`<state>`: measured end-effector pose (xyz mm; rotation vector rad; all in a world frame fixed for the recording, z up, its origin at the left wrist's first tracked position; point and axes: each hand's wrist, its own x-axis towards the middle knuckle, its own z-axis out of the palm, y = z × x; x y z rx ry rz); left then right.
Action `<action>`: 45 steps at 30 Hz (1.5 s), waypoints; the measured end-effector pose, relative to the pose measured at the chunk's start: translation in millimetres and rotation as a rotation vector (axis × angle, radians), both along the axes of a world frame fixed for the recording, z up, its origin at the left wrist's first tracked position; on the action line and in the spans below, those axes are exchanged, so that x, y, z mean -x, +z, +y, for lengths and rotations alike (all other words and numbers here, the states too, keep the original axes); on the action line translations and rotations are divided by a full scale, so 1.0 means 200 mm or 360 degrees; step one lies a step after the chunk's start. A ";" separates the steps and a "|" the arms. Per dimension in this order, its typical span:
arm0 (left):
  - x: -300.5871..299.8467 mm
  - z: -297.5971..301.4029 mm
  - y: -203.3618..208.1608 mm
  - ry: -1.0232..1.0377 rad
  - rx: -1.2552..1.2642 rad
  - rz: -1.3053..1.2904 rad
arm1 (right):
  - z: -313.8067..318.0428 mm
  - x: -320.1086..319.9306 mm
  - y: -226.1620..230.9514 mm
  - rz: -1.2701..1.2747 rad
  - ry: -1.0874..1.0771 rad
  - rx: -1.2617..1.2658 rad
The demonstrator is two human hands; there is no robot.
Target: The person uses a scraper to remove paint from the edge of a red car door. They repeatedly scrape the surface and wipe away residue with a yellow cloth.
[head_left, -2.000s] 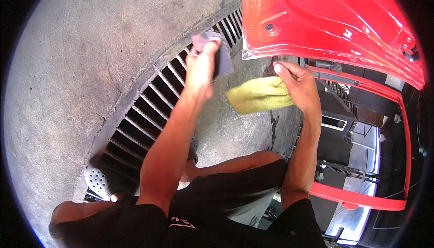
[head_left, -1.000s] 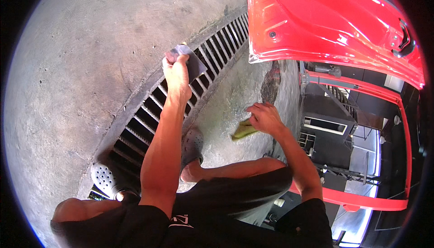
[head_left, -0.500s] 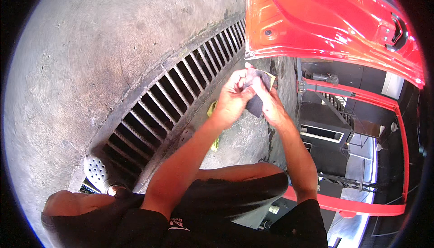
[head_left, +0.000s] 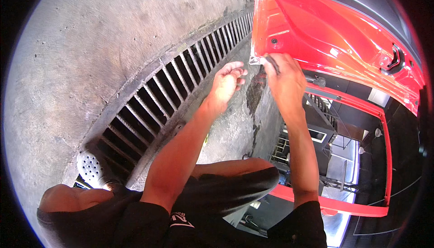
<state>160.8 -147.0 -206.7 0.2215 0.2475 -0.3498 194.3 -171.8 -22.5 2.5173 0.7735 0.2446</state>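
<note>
A red car door (head_left: 312, 26) fills the upper right, its bare, scuffed corner (head_left: 255, 61) pointing toward me. At that corner my right hand (head_left: 285, 76) is closed around a small dark piece of sandpaper (head_left: 273, 64); only a strip of it shows between the fingers. The fingertips touch or nearly touch the door's edge there. Just left of the corner, my left hand (head_left: 229, 83) hovers with its fingers loosely bent and apart. Nothing shows in it.
A barred drain grate (head_left: 156, 92) curves across the concrete floor (head_left: 99, 58) on the left. My shoe (head_left: 91, 169) rests at its near end. On the right is a red frame (head_left: 388, 157), with dark walls and metal racks beyond.
Both hands held the sandpaper together before. Now the left has let go and moved slightly apart, while the right has carried the paper, folded smaller, up to the door corner.
</note>
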 end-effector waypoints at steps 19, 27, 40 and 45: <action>-0.12 -0.06 0.15 0.0213 0.0653 0.0289 | -0.03 -0.05 -0.19 -0.0381 -0.0208 0.0472; -0.11 -0.10 0.11 0.0205 0.0603 0.0114 | -0.01 -0.05 -0.22 -0.0359 -0.0253 0.0506; -0.10 -0.22 0.08 0.0213 0.0740 0.0137 | 0.00 -0.12 -0.27 -0.0418 -0.0190 0.0564; -0.10 -0.20 0.10 0.0129 0.0754 0.0213 | 0.03 -0.15 -0.25 -0.0399 -0.0306 0.0566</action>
